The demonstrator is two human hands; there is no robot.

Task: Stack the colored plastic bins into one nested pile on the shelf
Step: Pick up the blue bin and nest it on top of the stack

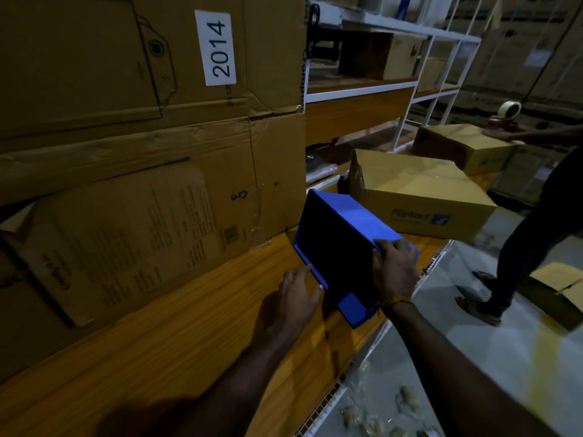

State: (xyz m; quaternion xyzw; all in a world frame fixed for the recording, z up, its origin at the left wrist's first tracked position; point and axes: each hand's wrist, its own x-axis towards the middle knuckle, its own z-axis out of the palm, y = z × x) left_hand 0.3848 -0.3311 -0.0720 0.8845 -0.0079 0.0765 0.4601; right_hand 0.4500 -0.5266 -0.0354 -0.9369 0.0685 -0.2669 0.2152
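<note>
I find one blue bin [350, 244] on the wooden shelf [164, 335], tipped on its side with its mouth facing left toward the large cardboard cartons [126, 152]. It sits close to the shelf's front edge, just in front of a branded cardboard box [422, 197].

My right hand [394, 269] grasps the bin's near upper rim, fingers curled over the edge. My left hand [299, 294] is released, with straight fingertips touching the bin's lower left rim.

Risks, as I judge them: the bin is near the shelf's front edge, and a slip of the right hand could send it to the floor [473, 357]. Lighting is poor, so aligning it with another bin may be unreliable. I see no second bin to nest into.

Containers: the bin's interior is in deep shadow; I see nothing in it but cannot confirm this. The branded box beyond the bin is shut. A further box [463, 146] behind it is under another person's hand [501, 134], with a tape dispenser [508, 111] just beyond.
</note>
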